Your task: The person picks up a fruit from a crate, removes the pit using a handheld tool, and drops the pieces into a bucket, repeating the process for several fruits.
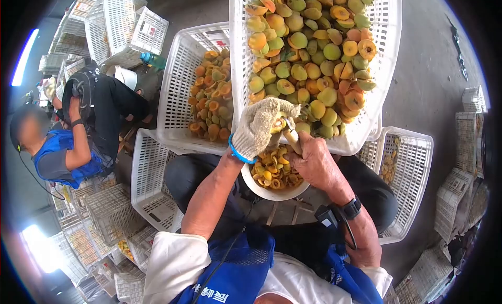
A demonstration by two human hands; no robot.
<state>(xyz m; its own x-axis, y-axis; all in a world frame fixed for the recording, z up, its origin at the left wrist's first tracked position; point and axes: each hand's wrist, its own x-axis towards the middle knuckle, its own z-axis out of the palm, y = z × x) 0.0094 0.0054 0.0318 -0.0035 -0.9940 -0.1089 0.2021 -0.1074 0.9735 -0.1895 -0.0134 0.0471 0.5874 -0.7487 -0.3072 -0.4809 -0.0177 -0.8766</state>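
Note:
My left hand [260, 125], in a cream knitted glove with a blue cuff, is closed around a yellow-green peach half [278, 124]. My bare right hand [317, 160] grips a pitting knife [293, 141] by its pale handle, its metal end against the fruit. Below both hands stands a white bowl [277, 195] holding yellow-orange fruit scraps [273, 170]. Just beyond them, a large white crate [387, 47] is filled with green and orange peach halves [314, 71]. The fingers of my left hand partly cover the fruit being held.
Another white crate [175, 79] of orange fruit halves stands on the left. Lower crates flank my knees, one at left [141, 173] and one at right [413, 199]. A person [78, 142] in a blue vest sits at far left, near stacked crates [120, 26] and a white bucket [123, 76].

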